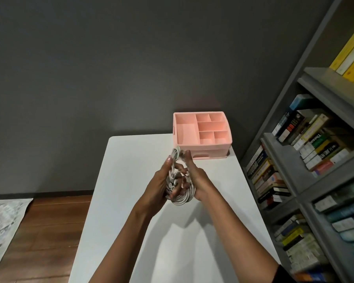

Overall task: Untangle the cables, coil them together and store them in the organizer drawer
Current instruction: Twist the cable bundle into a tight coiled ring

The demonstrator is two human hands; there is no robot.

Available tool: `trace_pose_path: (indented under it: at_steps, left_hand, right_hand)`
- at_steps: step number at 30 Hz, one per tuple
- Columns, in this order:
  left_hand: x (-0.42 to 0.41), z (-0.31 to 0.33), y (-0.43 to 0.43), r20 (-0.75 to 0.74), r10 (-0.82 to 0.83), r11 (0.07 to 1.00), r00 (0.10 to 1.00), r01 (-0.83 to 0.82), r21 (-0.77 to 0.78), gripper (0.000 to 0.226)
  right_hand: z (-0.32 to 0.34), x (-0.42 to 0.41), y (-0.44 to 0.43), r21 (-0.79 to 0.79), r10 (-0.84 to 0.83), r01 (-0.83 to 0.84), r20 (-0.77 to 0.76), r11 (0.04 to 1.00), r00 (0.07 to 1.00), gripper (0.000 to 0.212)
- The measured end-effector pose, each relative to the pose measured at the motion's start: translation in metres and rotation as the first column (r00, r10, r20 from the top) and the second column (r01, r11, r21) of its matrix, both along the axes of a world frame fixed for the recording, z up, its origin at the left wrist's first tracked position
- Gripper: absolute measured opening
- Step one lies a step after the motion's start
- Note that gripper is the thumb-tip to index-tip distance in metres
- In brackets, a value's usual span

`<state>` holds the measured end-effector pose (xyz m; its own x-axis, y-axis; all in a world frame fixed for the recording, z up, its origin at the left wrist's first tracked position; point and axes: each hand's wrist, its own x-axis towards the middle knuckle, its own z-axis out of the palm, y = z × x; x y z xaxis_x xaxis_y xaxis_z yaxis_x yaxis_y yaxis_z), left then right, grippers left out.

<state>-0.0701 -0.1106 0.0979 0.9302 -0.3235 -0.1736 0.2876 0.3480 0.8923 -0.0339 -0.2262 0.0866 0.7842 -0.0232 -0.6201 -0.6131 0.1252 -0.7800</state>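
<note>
A bundle of white cables [184, 197] is coiled into a loop and held upright above the white table [131, 160]. My left hand [158, 184] presses the coil from the left, and my right hand [194, 180] grips it from the right, fingers hooked through the loop. Several plug ends show between my fingers. The pink organizer [225, 142] stands at the table's far right corner, with open compartments on top and a shut drawer [209, 155] at its front, just beyond the coil's top.
A grey bookshelf [315, 160] packed with books runs along the right side of the table. A dark grey wall stands behind. Wooden floor and a pale rug [2, 221] lie to the left.
</note>
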Motion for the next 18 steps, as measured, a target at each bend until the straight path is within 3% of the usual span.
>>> trace_pose_path:
  at_steps: [3, 6, 9, 13, 18]
  left_hand:
    - [0.003, -0.01, 0.002, -0.129, 0.116, 0.969, 0.985, -0.14, -0.204, 0.055]
    - [0.005, -0.017, 0.003, -0.277, 0.167, 0.895, 0.946, -0.263, -0.36, 0.061]
    - [0.004, -0.015, 0.002, -0.327, 0.198, 0.861, 0.924, -0.323, -0.393, 0.063]
    - [0.002, -0.015, -0.002, -0.307, 0.3, 0.87, 0.903, -0.391, -0.301, 0.045]
    - [0.001, -0.015, -0.003, -0.253, 0.423, 0.857, 0.87, -0.475, -0.2, 0.035]
  right_hand:
    - [0.007, -0.002, -0.006, 0.174, -0.075, 0.071, 0.016, 0.982, 0.997, 0.068]
    - [0.014, -0.004, -0.008, 0.297, -0.122, 0.099, 0.059, 0.95, 0.991, 0.067]
    - [0.011, -0.006, -0.005, 0.351, -0.191, 0.151, 0.082, 0.924, 0.978, 0.068]
    - [0.003, -0.01, -0.002, 0.255, -0.253, 0.225, 0.081, 0.94, 0.964, 0.08]
    - [-0.003, -0.012, -0.004, 0.042, -0.299, 0.299, 0.01, 0.953, 0.954, 0.079]
